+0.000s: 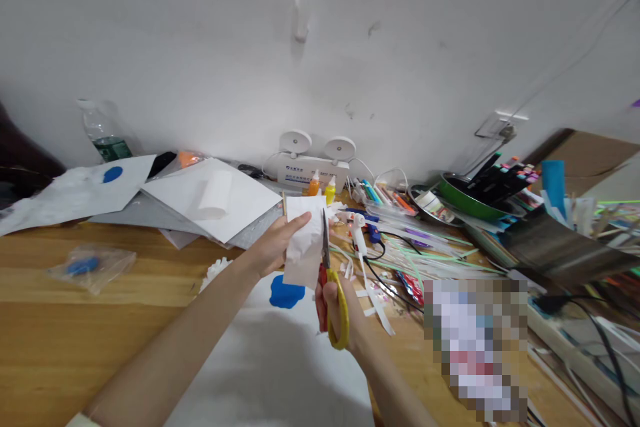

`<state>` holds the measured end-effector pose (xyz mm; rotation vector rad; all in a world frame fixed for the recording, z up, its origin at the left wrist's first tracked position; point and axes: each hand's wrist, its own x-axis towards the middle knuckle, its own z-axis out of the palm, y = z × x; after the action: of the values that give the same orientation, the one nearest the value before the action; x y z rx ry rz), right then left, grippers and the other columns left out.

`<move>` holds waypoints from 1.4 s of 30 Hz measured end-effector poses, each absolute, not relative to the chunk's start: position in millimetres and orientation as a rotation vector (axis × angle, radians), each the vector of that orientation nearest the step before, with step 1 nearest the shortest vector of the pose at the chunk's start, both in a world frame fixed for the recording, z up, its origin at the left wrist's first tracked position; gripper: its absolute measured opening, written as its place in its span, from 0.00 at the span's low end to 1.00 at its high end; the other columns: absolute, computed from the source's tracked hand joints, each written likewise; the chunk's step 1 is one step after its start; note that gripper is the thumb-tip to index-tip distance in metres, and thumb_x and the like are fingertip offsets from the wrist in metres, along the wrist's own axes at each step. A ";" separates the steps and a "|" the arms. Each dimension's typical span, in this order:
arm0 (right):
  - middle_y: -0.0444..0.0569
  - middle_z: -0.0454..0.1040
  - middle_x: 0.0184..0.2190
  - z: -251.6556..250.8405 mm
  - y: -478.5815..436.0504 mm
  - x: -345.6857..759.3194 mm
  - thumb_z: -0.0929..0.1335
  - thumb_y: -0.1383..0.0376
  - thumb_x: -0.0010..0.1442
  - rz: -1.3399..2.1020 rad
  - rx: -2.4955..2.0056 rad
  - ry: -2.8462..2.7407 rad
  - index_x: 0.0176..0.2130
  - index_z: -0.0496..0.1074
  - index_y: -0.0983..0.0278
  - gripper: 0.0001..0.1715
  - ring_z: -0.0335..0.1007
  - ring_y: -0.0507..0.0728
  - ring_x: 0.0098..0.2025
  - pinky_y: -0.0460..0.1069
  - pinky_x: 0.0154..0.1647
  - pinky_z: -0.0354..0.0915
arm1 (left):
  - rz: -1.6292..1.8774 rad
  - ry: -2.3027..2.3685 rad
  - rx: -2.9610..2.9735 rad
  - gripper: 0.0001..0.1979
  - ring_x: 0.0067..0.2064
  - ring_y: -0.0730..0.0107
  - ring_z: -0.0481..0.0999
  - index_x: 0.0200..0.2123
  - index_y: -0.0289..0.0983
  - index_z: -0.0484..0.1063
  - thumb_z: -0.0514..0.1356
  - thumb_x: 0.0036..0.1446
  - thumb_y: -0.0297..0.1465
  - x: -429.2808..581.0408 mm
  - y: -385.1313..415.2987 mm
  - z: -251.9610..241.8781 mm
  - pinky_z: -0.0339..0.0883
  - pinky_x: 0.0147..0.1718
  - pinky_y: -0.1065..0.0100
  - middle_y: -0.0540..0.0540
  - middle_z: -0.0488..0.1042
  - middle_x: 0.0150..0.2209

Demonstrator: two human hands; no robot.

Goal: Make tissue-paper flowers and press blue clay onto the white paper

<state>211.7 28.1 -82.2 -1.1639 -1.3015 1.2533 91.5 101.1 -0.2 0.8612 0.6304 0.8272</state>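
Note:
My left hand (276,243) grips a folded piece of white paper (304,247) and holds it up above the wooden table (75,320). My right hand (334,307) holds scissors (330,280) with red and yellow handles. Their blades point up and sit against the paper's right edge. Below both hands lies a large white sheet (270,360) with a blue blob (287,293) on it. Cut paper strips (373,297) lie just to the right.
White and grey sheets (200,203) are stacked at the back left beside a water bottle (103,133). A plastic bag (93,267) lies at left. A glue gun (359,230), paint bottles (323,187), a marker set (500,180), a green bowl (467,203) and straws clutter the right.

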 end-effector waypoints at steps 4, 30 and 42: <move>0.37 0.55 0.13 -77.5 27.2 212.6 0.54 0.32 0.41 1.358 -1.042 -1.364 0.24 0.56 0.63 0.37 0.52 0.46 0.11 0.42 0.10 0.54 | 0.863 0.636 0.850 0.13 0.36 0.63 0.76 0.41 0.31 0.72 0.52 0.56 0.29 92.6 102.3 -0.5 0.67 0.36 0.67 0.40 0.77 0.32; 0.36 0.53 0.11 -97.8 35.5 217.5 0.54 0.34 0.45 1.127 -1.058 -1.309 0.23 0.57 0.63 0.35 0.48 0.45 0.09 0.41 0.08 0.48 | 0.700 0.607 0.882 0.15 0.39 0.60 0.75 0.43 0.29 0.69 0.53 0.54 0.31 94.9 99.4 -3.5 0.65 0.40 0.64 0.37 0.76 0.37; 0.34 0.51 0.07 -105.2 33.0 212.0 0.56 0.35 0.45 1.212 -1.135 -1.151 0.20 0.56 0.63 0.34 0.43 0.43 0.06 0.39 0.04 0.44 | 0.668 0.602 0.903 0.17 0.37 0.60 0.75 0.45 0.27 0.68 0.49 0.58 0.30 95.1 98.3 -0.8 0.65 0.39 0.64 0.36 0.76 0.36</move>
<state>212.0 33.0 -105.2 -1.1349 -1.1514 1.2120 95.1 98.3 -0.8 0.9032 0.6015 0.6677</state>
